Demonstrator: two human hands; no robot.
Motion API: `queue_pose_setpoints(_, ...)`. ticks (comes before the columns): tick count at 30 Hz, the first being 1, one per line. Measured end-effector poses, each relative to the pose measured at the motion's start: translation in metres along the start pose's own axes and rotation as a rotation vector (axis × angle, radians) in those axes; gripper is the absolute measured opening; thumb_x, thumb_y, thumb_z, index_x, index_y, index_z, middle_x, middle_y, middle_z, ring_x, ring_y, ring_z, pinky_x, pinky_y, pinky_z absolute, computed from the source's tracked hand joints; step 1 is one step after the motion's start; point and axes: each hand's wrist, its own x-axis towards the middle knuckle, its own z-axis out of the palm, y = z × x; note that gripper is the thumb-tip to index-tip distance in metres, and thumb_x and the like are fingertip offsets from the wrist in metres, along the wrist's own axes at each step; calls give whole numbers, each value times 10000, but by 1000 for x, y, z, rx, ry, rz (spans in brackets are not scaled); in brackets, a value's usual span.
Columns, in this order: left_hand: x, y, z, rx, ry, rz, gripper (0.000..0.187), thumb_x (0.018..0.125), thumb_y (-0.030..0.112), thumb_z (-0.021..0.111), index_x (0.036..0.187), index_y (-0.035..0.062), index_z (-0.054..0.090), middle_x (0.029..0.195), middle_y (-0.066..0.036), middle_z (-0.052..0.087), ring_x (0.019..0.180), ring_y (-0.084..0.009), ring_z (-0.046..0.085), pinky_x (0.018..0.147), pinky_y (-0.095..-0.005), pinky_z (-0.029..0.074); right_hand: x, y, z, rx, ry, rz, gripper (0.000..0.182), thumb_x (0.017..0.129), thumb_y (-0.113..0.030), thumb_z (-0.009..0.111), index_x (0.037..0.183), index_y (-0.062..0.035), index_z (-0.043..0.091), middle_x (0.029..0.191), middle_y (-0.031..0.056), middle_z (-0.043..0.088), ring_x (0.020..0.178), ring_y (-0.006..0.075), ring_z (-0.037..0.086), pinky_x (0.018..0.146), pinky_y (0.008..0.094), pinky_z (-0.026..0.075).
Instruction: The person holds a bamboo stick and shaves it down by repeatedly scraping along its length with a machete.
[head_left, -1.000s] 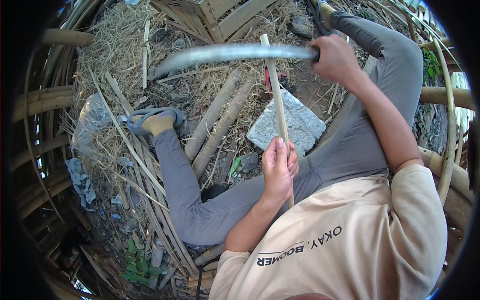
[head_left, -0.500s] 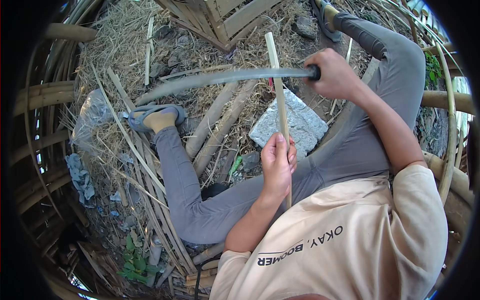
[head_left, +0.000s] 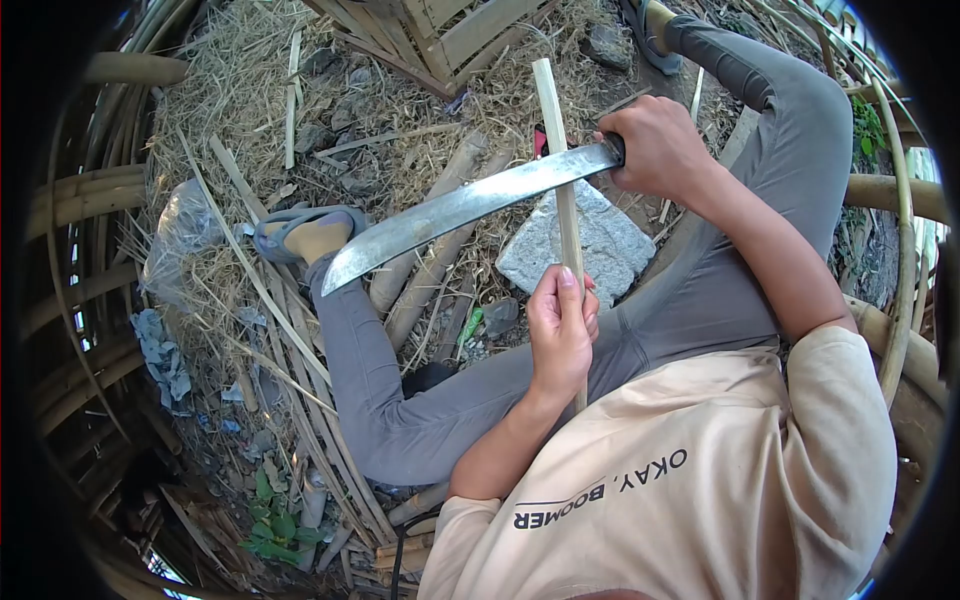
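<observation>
My left hand (head_left: 562,335) is wrapped round a pale, split bamboo strip (head_left: 568,222), thumb along its top. The strip runs upright in the view, its lower end by my shirt and its upper end past the blade. In my right hand (head_left: 660,147) is the dark handle of a machete (head_left: 465,207). Its long, broad blade points left and down, crossing over the strip above my left hand, with the tip over my shin. Behind the strip lies a rough, light-grey stone block (head_left: 610,243).
A slatted wooden crate (head_left: 480,45) stands at the top. Bamboo poles (head_left: 410,265) lie between my legs, and long split strips (head_left: 325,440) are on the left. Near my sandal (head_left: 305,225) is a clear plastic bag (head_left: 185,240). Straw and small rocks cover the ground.
The machete blade has swung down and toward me, its tip passing from beside my foot to over my shin. My left hand stays on the strip, which has barely shifted.
</observation>
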Motion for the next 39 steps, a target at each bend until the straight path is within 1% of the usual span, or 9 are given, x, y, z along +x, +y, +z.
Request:
queue_pose_setpoints(5, -2, 3, -1, -19, 13, 4, 298, 1072, 319, 392, 915, 84, 486, 577, 63, 361, 461, -6, 277, 406, -190, 232, 8, 13, -6, -31, 21, 82, 196, 657, -161, 681, 825, -70, 725, 714, 171, 655, 745, 372, 647, 723, 466, 510)
queue_pose_setpoints(8, -6, 1, 0, 10, 16, 5, 296, 1071, 311, 397, 911, 80, 492, 575, 62, 367, 462, -5, 282, 404, -189, 240, 16, 46, -4, -153, 280, 162, 261, 687, -219, 684, 897, -82, 758, 738, 184, 682, 750, 366, 683, 753, 451, 553)
queue_pose_setpoints(12, -10, 8, 3, 14, -4, 36, 295, 1070, 302, 401, 919, 69, 499, 587, 59, 378, 466, -9, 289, 403, -187, 251, 15, 68, -24, -149, 420, 204, 271, 748, -259, 678, 909, -53, 747, 750, 172, 688, 744, 357, 684, 751, 434, 553)
queue_pose_setpoints(16, -1, -1, 0, 45, 49, 47, 289, 1070, 288, 399, 944, 54, 510, 609, 52, 398, 470, -14, 302, 406, -187, 265, 7, 43, -26, 93, 230, 192, 256, 723, -221, 677, 895, -42, 735, 698, 186, 650, 733, 363, 669, 734, 464, 526)
queue_pose_setpoints(20, 0, -2, 0, 78, 54, 51, 283, 1072, 272, 395, 958, 44, 519, 623, 46, 415, 474, -16, 317, 411, -189, 275, 2, 13, -12, 57, 164, -10, 214, 636, -163, 667, 802, -40, 720, 727, 173, 660, 784, 364, 652, 755, 461, 522)
queue_pose_setpoints(23, 0, -1, 1, 85, 64, 48, 281, 1072, 267, 394, 956, 46, 524, 618, 47, 415, 480, -12, 323, 412, -189, 272, -1, 3, -10, 32, 4, -40, 223, 628, -170, 664, 803, -46, 725, 751, 180, 665, 825, 362, 646, 780, 447, 523)
queue_pose_setpoints(27, 1, -11, -4, 142, 63, 100, 282, 1072, 270, 395, 943, 54, 521, 609, 52, 407, 485, -10, 323, 415, -187, 264, 0, -1, -4, -23, -76, 6, 219, 610, -177, 672, 766, -30, 716, 718, 203, 654, 775, 385, 659, 735, 465, 534)
queue_pose_setpoints(36, -4, -7, 0, 133, 65, 94, 286, 1072, 280, 396, 929, 61, 512, 606, 59, 389, 491, -6, 307, 417, -190, 242, 5, 10, 0, -76, 54, 69, 246, 589, -175, 694, 792, -38, 723, 735, 210, 661, 750, 390, 668, 722, 464, 541)
queue_pose_setpoints(39, -4, -6, 1, 137, 70, 99, 286, 1072, 280, 397, 926, 61, 510, 605, 58, 388, 491, -6, 308, 417, -190, 240, 6, 20, 1, -81, 99, 89, 215, 702, -200, 687, 864, -68, 737, 759, 199, 654, 798, 383, 632, 751, 481, 491)
